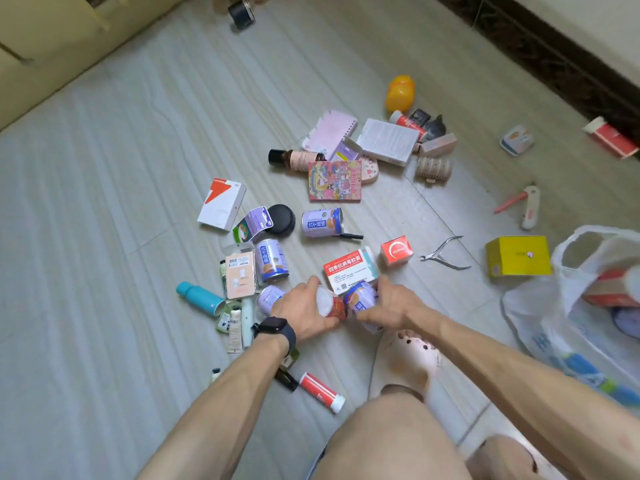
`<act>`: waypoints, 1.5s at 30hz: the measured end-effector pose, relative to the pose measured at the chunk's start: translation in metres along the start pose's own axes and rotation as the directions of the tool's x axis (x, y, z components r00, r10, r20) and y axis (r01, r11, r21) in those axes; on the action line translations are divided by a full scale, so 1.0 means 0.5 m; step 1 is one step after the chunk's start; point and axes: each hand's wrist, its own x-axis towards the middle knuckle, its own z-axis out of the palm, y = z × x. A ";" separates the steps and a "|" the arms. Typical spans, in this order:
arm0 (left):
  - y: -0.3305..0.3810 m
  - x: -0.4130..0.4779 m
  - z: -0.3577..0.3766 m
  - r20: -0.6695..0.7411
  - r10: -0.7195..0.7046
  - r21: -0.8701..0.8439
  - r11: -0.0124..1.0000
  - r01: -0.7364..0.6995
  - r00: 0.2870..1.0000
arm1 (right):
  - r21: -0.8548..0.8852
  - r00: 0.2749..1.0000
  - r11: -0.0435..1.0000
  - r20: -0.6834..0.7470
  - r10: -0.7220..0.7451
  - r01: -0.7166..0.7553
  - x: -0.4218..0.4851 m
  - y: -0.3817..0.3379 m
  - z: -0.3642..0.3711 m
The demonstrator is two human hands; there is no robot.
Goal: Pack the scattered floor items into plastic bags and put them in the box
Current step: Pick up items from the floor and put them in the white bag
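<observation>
Littering pale floor tiles (121, 202), small items (334, 180)

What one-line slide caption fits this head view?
Left hand and right hand each grasp a can amid scattered floor items, plastic bag open nearby.

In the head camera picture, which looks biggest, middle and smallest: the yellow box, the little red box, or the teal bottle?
1. Yellow box
2. Teal bottle
3. Red box
All lie at similar distance, so the order looks safe.

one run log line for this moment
phase: picking up | left hand: holds red-and-white can | right hand: holds purple can | plastic bag: open at right, partly filled
</observation>
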 end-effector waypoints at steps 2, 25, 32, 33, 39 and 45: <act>0.018 -0.007 -0.041 -0.042 0.069 -0.014 0.998 -0.069 0.997 | -0.090 0.999 0.995 0.019 -0.044 0.045 -0.031 -0.004 -0.073; 0.802 -0.005 -0.019 0.133 0.858 0.149 0.478 -0.866 0.496 | 0.874 0.347 0.251 -0.407 0.845 0.416 -0.472 0.552 -0.011; 0.833 0.023 0.159 0.259 0.836 0.341 0.389 -0.856 0.483 | 0.709 0.415 0.698 -0.609 0.677 -0.098 -0.448 0.637 -0.054; 0.835 0.033 0.177 0.261 0.821 0.358 0.407 -0.840 0.509 | 0.644 0.461 0.746 -0.616 0.638 -0.172 -0.431 0.643 -0.066; 0.828 0.054 0.236 0.205 0.719 0.240 0.622 -0.746 0.665 | 0.313 0.665 0.900 -0.608 0.435 -0.302 -0.311 0.672 -0.099; 0.806 0.043 0.179 0.222 0.727 0.188 0.622 -0.760 0.650 | 0.317 0.631 0.896 -0.636 0.445 -0.312 -0.280 0.660 -0.086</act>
